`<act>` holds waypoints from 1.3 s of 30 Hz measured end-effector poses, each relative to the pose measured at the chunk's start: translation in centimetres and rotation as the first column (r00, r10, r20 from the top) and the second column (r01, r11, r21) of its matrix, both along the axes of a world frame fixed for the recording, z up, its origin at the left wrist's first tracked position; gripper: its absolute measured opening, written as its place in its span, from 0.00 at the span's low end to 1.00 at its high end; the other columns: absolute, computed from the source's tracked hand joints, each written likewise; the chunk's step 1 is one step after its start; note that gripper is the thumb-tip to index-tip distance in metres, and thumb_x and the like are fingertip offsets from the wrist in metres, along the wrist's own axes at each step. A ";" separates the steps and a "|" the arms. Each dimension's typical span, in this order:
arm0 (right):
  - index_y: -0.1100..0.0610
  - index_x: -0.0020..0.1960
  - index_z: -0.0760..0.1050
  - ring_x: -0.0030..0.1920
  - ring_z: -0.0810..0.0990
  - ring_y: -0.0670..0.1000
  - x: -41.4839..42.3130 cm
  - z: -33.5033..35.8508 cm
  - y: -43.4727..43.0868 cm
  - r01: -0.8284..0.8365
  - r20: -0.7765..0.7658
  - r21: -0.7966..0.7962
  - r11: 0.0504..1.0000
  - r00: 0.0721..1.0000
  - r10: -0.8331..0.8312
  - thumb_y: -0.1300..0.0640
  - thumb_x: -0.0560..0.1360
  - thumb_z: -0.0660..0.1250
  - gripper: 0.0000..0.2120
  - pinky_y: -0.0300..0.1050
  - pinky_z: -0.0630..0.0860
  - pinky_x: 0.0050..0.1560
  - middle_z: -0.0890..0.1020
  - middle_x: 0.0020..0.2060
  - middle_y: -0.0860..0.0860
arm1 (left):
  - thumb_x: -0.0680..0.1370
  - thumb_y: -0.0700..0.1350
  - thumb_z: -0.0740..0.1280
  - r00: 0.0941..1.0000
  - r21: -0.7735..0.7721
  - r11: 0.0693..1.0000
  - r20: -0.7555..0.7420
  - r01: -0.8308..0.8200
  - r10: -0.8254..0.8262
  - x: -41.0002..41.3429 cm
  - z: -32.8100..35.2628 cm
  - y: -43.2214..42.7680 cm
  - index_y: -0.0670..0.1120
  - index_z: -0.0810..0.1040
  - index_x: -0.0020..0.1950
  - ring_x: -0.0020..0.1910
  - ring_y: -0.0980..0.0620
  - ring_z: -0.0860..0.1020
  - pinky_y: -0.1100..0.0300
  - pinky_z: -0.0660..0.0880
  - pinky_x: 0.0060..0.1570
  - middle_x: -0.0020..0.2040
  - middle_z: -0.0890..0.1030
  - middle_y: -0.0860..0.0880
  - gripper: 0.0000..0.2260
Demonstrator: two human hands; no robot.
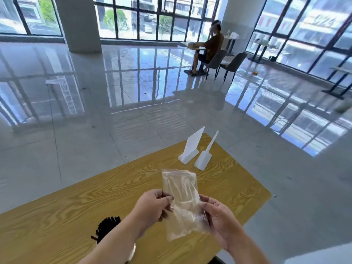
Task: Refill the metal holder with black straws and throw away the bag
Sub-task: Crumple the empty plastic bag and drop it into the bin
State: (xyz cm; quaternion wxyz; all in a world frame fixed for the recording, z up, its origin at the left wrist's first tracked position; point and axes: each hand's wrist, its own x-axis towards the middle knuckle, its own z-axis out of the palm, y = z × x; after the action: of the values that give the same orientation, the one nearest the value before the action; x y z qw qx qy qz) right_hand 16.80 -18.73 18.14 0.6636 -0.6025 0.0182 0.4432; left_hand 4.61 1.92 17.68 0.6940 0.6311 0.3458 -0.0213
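A clear, empty plastic bag (181, 199) hangs upright above the wooden table (66, 216), held by both hands. My left hand (152, 206) pinches its left edge and my right hand (219, 220) grips its right side lower down. A bunch of black straws (107, 225) stands at the lower left, just behind my left forearm. The metal holder is almost hidden by that forearm; only a shiny sliver (132, 252) shows.
Two white plastic sign stands (190, 147) (204, 156) stand near the table's far end. Glossy tiled floor surrounds the table. Far off, a person sits at another table with grey chairs (233, 63). Tall windows line the back.
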 end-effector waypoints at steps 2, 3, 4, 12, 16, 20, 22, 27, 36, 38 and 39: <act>0.62 0.66 0.82 0.56 0.76 0.65 -1.7 0.5 -1.2 0.013 0.005 -0.011 1.000 1.000 -0.013 0.62 0.81 0.69 0.14 0.57 0.74 0.52 0.80 0.64 0.73 | 0.84 0.42 0.70 0.998 0.008 0.998 0.005 0.056 -0.056 -0.8 0.2 -0.8 0.44 0.86 0.52 0.29 0.53 0.79 0.62 0.73 0.28 0.36 0.87 0.49 0.06; 0.63 0.65 0.82 0.55 0.75 0.66 -2.5 0.7 -1.8 0.024 0.004 -0.007 1.000 1.000 -0.024 0.61 0.82 0.69 0.14 0.57 0.74 0.52 0.79 0.64 0.74 | 0.84 0.42 0.70 0.996 0.003 0.996 0.009 0.084 -0.084 -1.1 0.2 -1.3 0.44 0.87 0.52 0.29 0.53 0.79 0.62 0.73 0.28 0.35 0.86 0.50 0.06; 0.65 0.65 0.82 0.55 0.76 0.66 -3.3 0.8 -2.4 0.039 -0.006 0.005 0.999 0.999 -0.039 0.62 0.82 0.69 0.14 0.58 0.76 0.52 0.80 0.62 0.74 | 0.84 0.42 0.70 0.994 -0.008 0.994 0.009 0.111 -0.111 -1.4 0.2 -1.9 0.45 0.87 0.51 0.29 0.53 0.79 0.62 0.72 0.28 0.35 0.86 0.50 0.06; 0.65 0.58 0.81 0.27 0.82 0.52 -5.6 1.7 -9.8 0.273 -0.047 0.067 0.960 0.962 -0.270 0.72 0.81 0.64 0.10 0.44 0.77 0.22 0.85 0.36 0.61 | 0.86 0.38 0.64 0.974 -0.063 0.972 -0.005 0.226 -0.227 -1.1 1.1 -8.3 0.46 0.85 0.57 0.27 0.53 0.72 0.60 0.67 0.29 0.34 0.81 0.49 0.10; 0.63 0.46 0.84 0.33 0.84 0.60 -4.7 1.3 -13.5 0.326 -0.047 0.095 0.941 0.945 -0.323 0.74 0.80 0.62 0.15 0.48 0.81 0.28 0.85 0.43 0.67 | 0.81 0.30 0.58 0.953 -0.034 0.953 0.002 0.302 -0.302 1.0 2.5 -11.7 0.49 0.85 0.38 0.24 0.55 0.70 0.62 0.65 0.27 0.31 0.78 0.49 0.22; 0.57 0.39 0.85 0.34 0.84 0.58 -3.5 1.1 -17.1 0.340 -0.016 0.083 0.937 0.940 -0.340 0.73 0.78 0.64 0.18 0.48 0.78 0.33 0.86 0.40 0.63 | 0.79 0.32 0.56 0.946 -0.005 0.946 -0.031 0.324 -0.324 3.3 3.3 -15.5 0.50 0.86 0.36 0.28 0.53 0.76 0.59 0.71 0.32 0.35 0.83 0.46 0.24; 0.61 0.45 0.83 0.31 0.82 0.56 -2.6 1.4 -19.1 0.350 -0.031 0.099 0.932 0.937 -0.348 0.72 0.78 0.65 0.11 0.46 0.78 0.30 0.85 0.37 0.61 | 0.82 0.34 0.57 0.950 -0.041 0.950 -0.022 0.309 -0.310 4.5 3.7 -17.7 0.47 0.88 0.43 0.31 0.51 0.80 0.58 0.76 0.34 0.40 0.87 0.44 0.20; 0.62 0.41 0.87 0.28 0.73 0.50 0.2 1.2 -24.0 0.376 -0.017 0.070 0.924 0.927 -0.376 0.66 0.80 0.61 0.17 0.43 0.71 0.29 0.78 0.30 0.55 | 0.87 0.48 0.61 0.964 -0.042 0.965 -0.060 0.257 -0.259 7.4 4.0 -23.1 0.44 0.91 0.50 0.36 0.48 0.84 0.55 0.80 0.38 0.44 0.89 0.46 0.20; 0.60 0.57 0.82 0.31 0.77 0.49 3.9 -0.2 -27.2 0.286 0.175 -0.111 0.952 0.948 -0.265 0.71 0.74 0.65 0.15 0.42 0.73 0.30 0.81 0.33 0.50 | 0.77 0.36 0.70 0.952 0.388 0.872 -0.046 0.297 -0.303 11.6 4.4 -28.2 0.52 0.85 0.51 0.28 0.56 0.76 0.58 0.75 0.32 0.32 0.82 0.54 0.12; 0.60 0.57 0.80 0.30 0.78 0.49 4.2 -0.6 -27.0 0.346 0.182 -0.131 0.929 0.930 -0.320 0.72 0.73 0.64 0.16 0.43 0.73 0.28 0.81 0.34 0.52 | 0.76 0.38 0.70 0.945 0.506 0.809 -0.044 0.300 -0.323 12.1 4.3 -29.3 0.56 0.83 0.51 0.27 0.60 0.76 0.60 0.74 0.31 0.32 0.82 0.56 0.13; 0.59 0.57 0.79 0.30 0.78 0.50 4.3 -0.8 -26.7 0.375 0.190 -0.140 0.916 0.918 -0.347 0.72 0.73 0.65 0.16 0.43 0.73 0.27 0.81 0.35 0.54 | 0.76 0.39 0.70 0.939 0.547 0.779 -0.039 0.306 -0.341 12.2 4.2 -29.8 0.58 0.81 0.50 0.27 0.60 0.76 0.61 0.74 0.30 0.33 0.82 0.58 0.13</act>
State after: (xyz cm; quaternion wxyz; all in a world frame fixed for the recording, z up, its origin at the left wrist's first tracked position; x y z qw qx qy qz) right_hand 21.07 -45.48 17.36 0.6784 -0.6779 0.1142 0.2592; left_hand 16.85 -27.92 21.89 0.4816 0.8524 0.2024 -0.0212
